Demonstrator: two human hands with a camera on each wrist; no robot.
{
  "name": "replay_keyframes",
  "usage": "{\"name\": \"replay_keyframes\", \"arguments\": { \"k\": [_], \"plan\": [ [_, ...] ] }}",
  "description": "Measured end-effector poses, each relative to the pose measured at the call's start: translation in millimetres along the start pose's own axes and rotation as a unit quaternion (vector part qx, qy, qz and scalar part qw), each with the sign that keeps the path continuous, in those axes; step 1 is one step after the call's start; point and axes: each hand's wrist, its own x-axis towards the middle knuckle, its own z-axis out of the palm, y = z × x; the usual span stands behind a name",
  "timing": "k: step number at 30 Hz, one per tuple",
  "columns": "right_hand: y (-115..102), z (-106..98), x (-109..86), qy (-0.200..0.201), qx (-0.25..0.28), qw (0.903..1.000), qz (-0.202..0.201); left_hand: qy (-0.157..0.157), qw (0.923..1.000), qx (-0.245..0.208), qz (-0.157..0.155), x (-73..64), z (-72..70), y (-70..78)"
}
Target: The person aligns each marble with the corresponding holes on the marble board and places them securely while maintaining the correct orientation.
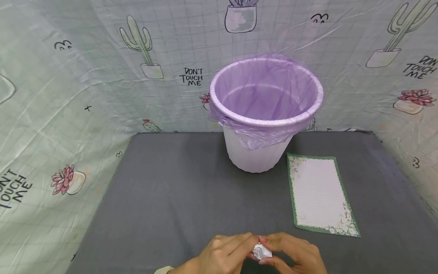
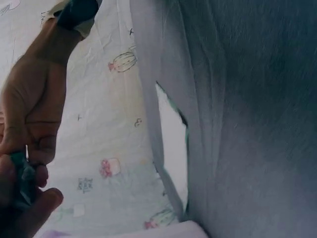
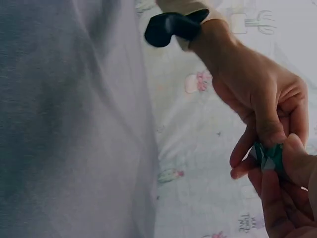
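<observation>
Both hands work together on a small crumpled paper ball [image 1: 261, 252], at the bottom of the head view. Its outside looks white from above, while the wrist views show green on it too. My left hand [image 1: 222, 253] pinches the ball from the left with curled fingers. From the other side, my right hand [image 1: 297, 252] grips it between thumb and fingertips. In the right wrist view the green and white ball [image 3: 270, 156] sits among the fingers of both hands, partly hidden by them. It is held up, with the patterned sheet behind it.
A white bin [image 1: 254, 154] with a purple liner [image 1: 260, 135] stands upright at the back of the grey table [image 1: 164, 190]. To its right lies a flat sheet of paper [image 1: 318, 190] with a green floral border. A cactus-print sheet [image 1: 109, 99] hangs around the table.
</observation>
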Motion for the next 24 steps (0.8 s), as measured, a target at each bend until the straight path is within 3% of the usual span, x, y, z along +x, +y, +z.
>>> {"name": "replay_keyframes", "arguments": {
  "k": [3,8,12,15,18,24],
  "plan": [
    [-1,1,9.7,0.024,-0.011,0.9993,-0.026,0.015,0.9993,0.024,0.025,6.4,0.4,-7.1],
    [5,0,19.3,0.055,0.015,0.9970,-0.052,0.052,0.9977,0.035,0.027,13.7,3.6,-16.0],
    [14,-8,28.0,0.035,0.079,0.9956,-0.036,0.035,0.9991,-0.005,-0.023,15.8,3.8,-19.8],
    [19,-13,35.4,0.022,0.098,0.9945,-0.030,0.011,0.9970,-0.033,-0.070,16.0,2.1,-23.5],
    [22,-16,39.9,0.015,0.071,0.9966,-0.039,0.005,0.9923,-0.060,-0.108,14.6,-0.2,-24.4],
    [19,-16,44.8,0.000,0.024,0.9993,-0.029,0.016,0.9747,-0.132,-0.180,12.1,-6.1,-19.9]
  ]
}}
